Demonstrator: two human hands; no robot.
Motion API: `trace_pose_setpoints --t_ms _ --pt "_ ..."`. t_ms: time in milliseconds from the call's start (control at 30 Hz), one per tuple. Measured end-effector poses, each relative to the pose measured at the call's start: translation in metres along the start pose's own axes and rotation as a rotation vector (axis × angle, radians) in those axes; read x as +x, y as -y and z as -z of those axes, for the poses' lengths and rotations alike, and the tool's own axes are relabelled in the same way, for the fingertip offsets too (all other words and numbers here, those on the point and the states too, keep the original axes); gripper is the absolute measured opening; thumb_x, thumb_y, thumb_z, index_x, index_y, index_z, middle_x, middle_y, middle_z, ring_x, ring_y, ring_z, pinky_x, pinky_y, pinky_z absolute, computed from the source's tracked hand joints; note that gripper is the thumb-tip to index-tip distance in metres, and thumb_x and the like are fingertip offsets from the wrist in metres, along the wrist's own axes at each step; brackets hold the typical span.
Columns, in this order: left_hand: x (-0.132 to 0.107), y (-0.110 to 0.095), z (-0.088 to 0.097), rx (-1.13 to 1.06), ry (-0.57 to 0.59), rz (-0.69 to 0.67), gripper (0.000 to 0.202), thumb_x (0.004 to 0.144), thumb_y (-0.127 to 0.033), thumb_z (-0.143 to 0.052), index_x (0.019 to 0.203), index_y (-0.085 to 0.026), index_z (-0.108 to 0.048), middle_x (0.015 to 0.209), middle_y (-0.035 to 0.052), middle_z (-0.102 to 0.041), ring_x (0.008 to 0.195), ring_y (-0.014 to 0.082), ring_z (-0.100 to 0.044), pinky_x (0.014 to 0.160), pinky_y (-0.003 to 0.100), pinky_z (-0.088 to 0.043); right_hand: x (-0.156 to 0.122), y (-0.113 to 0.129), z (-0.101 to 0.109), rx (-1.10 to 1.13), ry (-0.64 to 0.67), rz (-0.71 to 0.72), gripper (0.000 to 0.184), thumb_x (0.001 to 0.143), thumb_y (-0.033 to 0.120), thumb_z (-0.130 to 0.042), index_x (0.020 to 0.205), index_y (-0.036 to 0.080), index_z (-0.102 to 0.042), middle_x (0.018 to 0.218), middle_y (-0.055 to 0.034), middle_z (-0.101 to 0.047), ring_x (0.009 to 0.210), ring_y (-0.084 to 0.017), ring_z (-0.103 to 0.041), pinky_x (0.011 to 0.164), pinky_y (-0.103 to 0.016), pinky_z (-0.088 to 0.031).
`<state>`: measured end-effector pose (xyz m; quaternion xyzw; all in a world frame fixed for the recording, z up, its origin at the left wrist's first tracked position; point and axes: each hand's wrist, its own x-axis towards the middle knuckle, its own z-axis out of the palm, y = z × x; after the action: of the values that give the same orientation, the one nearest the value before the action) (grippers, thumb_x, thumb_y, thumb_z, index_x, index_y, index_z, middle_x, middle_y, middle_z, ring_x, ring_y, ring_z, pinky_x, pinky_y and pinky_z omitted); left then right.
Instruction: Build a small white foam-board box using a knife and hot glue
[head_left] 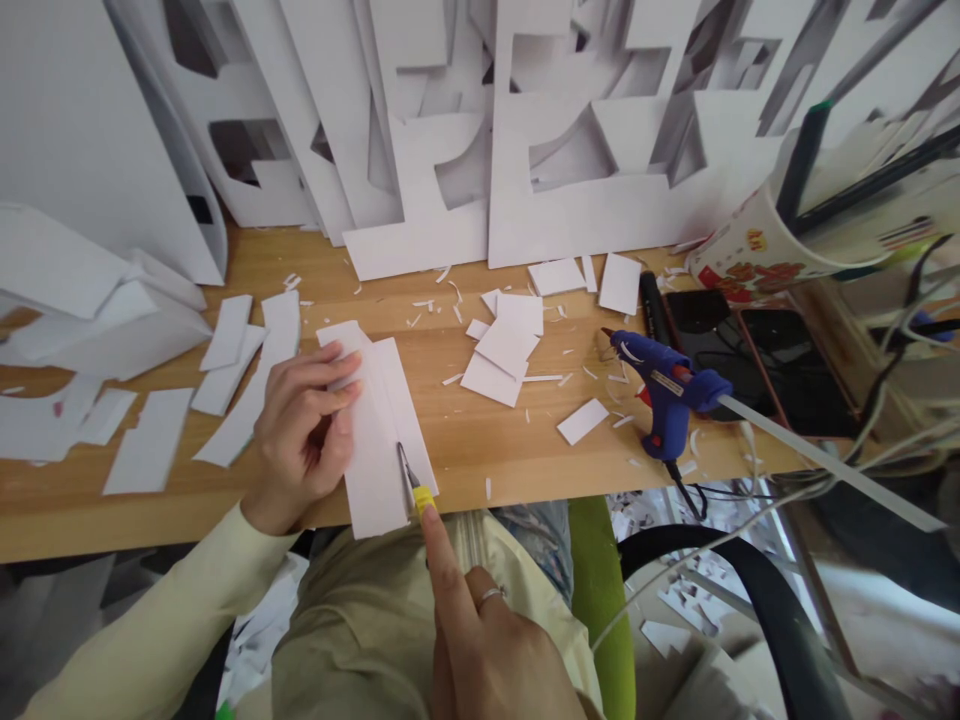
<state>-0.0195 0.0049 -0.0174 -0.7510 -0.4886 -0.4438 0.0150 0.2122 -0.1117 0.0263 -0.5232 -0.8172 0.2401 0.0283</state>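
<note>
My left hand [304, 425] presses down on a long white foam-board strip [379, 430] that lies on the wooden table [480, 440] and overhangs its front edge. Its fingers are curled onto the strip's left side. My right hand [487, 630] grips a yellow utility knife [415, 485], index finger stretched along its top. The thin blade rests on the strip near its right edge, close to the table's front.
Several cut white strips [232, 375] lie at the left and small white rectangles [506, 350] in the middle. A blue glue gun [667, 390] stands at the right, beside a black marker [654, 305], a paper cup [757, 245] and cables. Large cut-out foam boards [585, 130] lean at the back.
</note>
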Motion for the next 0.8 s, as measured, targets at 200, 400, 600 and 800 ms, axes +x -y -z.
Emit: trace_pose_setpoints --t_ms 200,400,600,800 --pt "0.0 -0.001 0.0 -0.018 0.0 0.027 0.021 0.094 -0.015 -0.056 0.107 -0.028 -0.066 0.121 0.0051 -0.074 0.126 0.0286 -0.067 0.103 0.055 -0.056 -0.001 -0.018 -0.008 0.043 -0.033 0.035 0.111 0.073 -0.003 -0.048 0.171 0.024 -0.004 0.076 0.0018 -0.075 0.037 -0.013 -0.063 0.033 -0.016 -0.04" --pt "-0.001 -0.001 0.0 -0.021 -0.007 0.059 0.026 0.094 -0.017 -0.056 0.11 -0.035 -0.067 0.122 0.0029 -0.074 0.126 0.0291 -0.068 0.104 0.054 -0.056 0.0 -0.029 -0.012 0.086 -0.085 0.083 0.111 0.077 -0.005 -0.048 0.171 0.023 0.005 0.077 0.0011 -0.076 0.043 -0.016 -0.071 0.033 -0.017 -0.042" --pt "-0.003 0.0 0.0 -0.018 -0.007 0.072 0.026 0.094 -0.017 -0.056 0.109 -0.035 -0.067 0.123 0.0024 -0.075 0.127 0.0283 -0.067 0.105 0.054 -0.056 0.0 -0.024 -0.009 0.098 -0.01 0.058 0.108 0.077 -0.004 -0.05 0.171 0.024 -0.006 0.078 0.0001 -0.076 0.044 -0.015 -0.07 0.035 -0.017 -0.043" --pt "-0.003 0.001 -0.002 -0.022 -0.024 0.046 0.023 0.093 -0.016 -0.056 0.107 -0.032 -0.067 0.122 0.0034 -0.075 0.127 0.0276 -0.067 0.105 0.052 -0.056 0.004 -0.008 -0.005 0.061 0.016 -0.044 0.102 0.075 -0.003 -0.054 0.169 0.023 -0.025 0.09 -0.0052 -0.078 0.047 -0.015 -0.069 0.043 -0.019 -0.05"
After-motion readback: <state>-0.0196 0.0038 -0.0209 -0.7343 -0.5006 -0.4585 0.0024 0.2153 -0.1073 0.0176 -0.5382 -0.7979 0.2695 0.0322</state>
